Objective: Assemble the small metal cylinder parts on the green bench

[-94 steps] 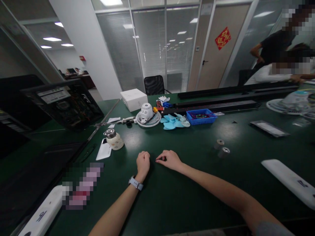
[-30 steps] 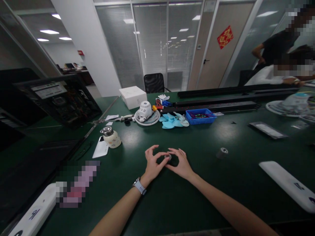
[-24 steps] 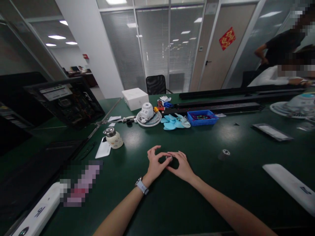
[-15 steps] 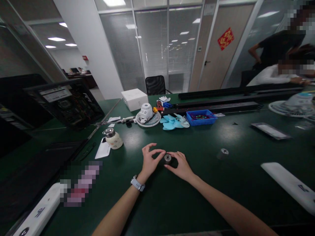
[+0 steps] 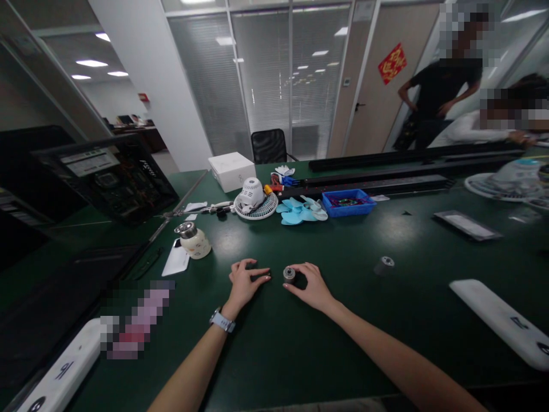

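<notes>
In the middle of the green table stands a small metal cylinder (image 5: 289, 276) with a round hub on its top face. My right hand (image 5: 315, 288) grips it from the right, thumb in front and fingertips behind. To its left, apart from the cylinder, my left hand (image 5: 244, 285) has thumb and index fingertips brought close in a pinch. A tiny dark bit seems to show between those tips, too small to name. A second, similar metal cylinder (image 5: 385, 265) sits farther right, touched by neither hand.
Ahead lie light-blue fan blades (image 5: 295, 212), a blue tray (image 5: 348, 203) of wires and a white fan part (image 5: 253, 197). A cream flask (image 5: 195, 241) stands at left beside a white card (image 5: 175, 260). White long casings (image 5: 500, 323) flank both sides. Two people are at back right.
My left hand has moved left, away from the cylinder, its fingertips still close together. My right hand keeps hold of the cylinder. The view has shifted slightly.
</notes>
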Demonstrator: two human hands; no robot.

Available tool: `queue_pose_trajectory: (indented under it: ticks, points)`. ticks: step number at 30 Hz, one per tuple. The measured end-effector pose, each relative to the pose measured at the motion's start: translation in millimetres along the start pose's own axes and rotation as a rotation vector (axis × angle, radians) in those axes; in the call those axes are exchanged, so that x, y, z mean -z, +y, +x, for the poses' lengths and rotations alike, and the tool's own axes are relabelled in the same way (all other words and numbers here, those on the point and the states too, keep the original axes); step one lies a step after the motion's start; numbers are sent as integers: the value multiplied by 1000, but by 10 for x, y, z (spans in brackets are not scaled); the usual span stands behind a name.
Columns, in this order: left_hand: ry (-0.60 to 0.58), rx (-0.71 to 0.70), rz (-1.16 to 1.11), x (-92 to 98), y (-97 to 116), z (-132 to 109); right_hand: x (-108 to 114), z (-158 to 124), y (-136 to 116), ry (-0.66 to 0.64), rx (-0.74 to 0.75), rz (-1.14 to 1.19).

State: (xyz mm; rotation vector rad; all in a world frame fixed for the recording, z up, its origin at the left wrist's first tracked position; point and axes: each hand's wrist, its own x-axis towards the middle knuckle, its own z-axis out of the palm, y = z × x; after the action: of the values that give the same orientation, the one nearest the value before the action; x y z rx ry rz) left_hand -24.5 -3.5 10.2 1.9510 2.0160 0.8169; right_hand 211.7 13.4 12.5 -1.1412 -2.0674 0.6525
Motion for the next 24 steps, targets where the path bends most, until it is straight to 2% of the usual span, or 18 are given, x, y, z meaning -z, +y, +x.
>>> queue_pose_trajectory:
  ticks: [3,6,10,13,16,19,24]
  points:
    - [55,24,-56,-20,-20,6,36,18,18,42,18,-27]
    - [158,41,-114,-71,-50,14,246,98,117,180,48,-77]
    - [241,32,-163,-132,-84,25,816,191,453,527,-37,-201]
    - [257,39,-183,-145,-88,27,1262,146,793,671,-218,-335]
    - [258,55,-192,-143,-81,27,1552,50,1071,628,-478,-460]
    - [254,63,-197,-144,-78,27,1663,-8,1212,504,-680,-516]
    - [244,71,-190,-149,-78,33,1650,3,1305,408,-788,-512]
